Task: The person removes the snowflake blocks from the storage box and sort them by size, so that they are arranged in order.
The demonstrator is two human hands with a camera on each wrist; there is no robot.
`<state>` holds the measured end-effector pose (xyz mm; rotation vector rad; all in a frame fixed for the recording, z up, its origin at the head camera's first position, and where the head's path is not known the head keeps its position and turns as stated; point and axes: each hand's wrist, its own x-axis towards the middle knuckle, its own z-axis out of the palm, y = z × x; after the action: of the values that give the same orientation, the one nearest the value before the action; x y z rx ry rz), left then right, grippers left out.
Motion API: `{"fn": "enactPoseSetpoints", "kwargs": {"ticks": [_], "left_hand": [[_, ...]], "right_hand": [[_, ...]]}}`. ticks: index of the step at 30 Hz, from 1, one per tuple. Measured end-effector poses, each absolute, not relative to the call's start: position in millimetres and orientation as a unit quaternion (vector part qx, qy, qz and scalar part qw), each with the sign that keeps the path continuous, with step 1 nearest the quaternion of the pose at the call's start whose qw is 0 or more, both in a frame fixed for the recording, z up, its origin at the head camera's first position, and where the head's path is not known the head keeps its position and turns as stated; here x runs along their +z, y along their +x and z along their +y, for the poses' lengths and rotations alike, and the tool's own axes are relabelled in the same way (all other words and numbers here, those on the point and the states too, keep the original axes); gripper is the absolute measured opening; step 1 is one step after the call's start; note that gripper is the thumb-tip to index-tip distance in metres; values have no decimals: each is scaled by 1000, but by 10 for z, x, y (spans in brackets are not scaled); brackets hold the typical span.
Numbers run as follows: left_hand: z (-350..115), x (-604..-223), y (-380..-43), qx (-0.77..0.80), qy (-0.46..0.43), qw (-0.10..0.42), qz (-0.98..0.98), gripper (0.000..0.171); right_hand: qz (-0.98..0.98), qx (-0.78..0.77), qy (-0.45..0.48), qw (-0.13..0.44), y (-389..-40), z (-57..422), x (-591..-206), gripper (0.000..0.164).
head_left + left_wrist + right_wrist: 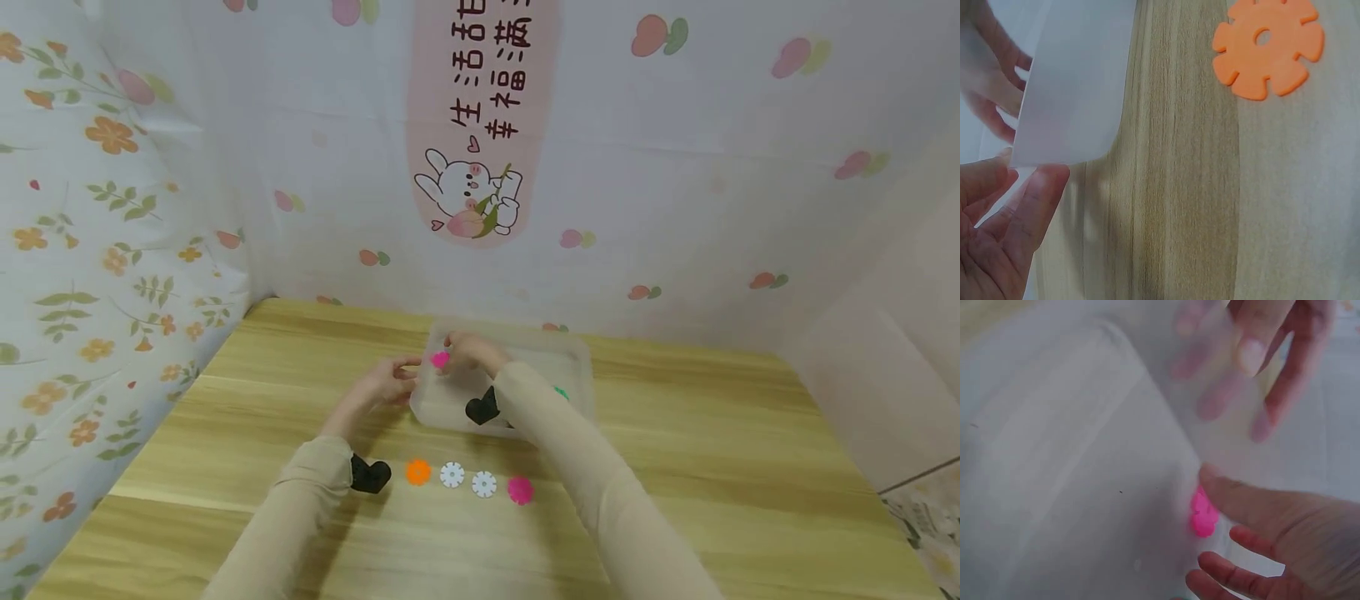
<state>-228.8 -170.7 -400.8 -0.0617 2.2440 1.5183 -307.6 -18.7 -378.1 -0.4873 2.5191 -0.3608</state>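
A translucent plastic box [577, 417] stands toward the back of the table. My left hand [390, 383] pinches its left wall at the rim, thumb on one side and fingers on the other. In the right wrist view, those fingers show blurred through the wall. My right hand [472, 350] reaches into the box's left end, thumb and fingers spread apart. A pink snowflake disc [1204, 515] lies by the wall, partly behind the right thumb tip. Further right in the box, a green piece [561, 393] is mostly hidden by my right sleeve.
In front of the box lies a row of notched discs: an orange disc [417, 472], a white disc [452, 475], another white disc [483, 484] and a pink disc [521, 490]. Patterned cloth [315, 208] hangs along the table's back edge. Black heart-shaped pieces sit at both wrists.
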Motion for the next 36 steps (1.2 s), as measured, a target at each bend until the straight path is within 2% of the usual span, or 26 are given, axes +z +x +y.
{"fn": "enactPoseSetpoints", "kwargs": {"ticks": [5, 7, 11, 12, 14, 16, 19, 23, 29, 36], "left_hand": [[-1700, -4042, -2305, 543, -34, 210, 812, 47], [-1745, -4186, -2385, 558, -15, 204, 804, 46], [-1741, -4235, -2420, 558, 3, 201, 805, 47], [-1743, -4221, -2414, 556, 4, 199, 807, 47], [-1706, -4070, -2335, 539, -15, 204, 817, 47], [-1721, -4043, -2317, 535, -11, 205, 820, 47], [-1719, -4013, -2303, 535, -14, 213, 818, 48], [-1708, -4004, -2318, 531, -17, 214, 820, 49], [-1691, -4011, -2348, 530, -21, 217, 819, 50], [-1698, -3984, -2335, 527, -18, 225, 819, 50]], "right_hand": [[947, -90, -182, 247, -3234, -320, -3956, 27], [948, -91, -195, 232, -3490, -345, -4270, 20], [938, -168, -214, 214, -4014, -242, -4955, 22], [931, -188, -215, 227, -4134, -226, -5076, 24], [912, -239, -239, 230, -4132, -107, -5065, 26], [893, -277, -267, 235, -3930, 38, -4794, 22], [872, -318, -283, 241, -3448, 248, -4226, 16], [863, -349, -259, 256, -2918, 473, -3660, 19], [846, -386, -256, 264, -2532, 874, -3501, 20], [839, -397, -218, 300, -2124, 1315, -3672, 11]]}}
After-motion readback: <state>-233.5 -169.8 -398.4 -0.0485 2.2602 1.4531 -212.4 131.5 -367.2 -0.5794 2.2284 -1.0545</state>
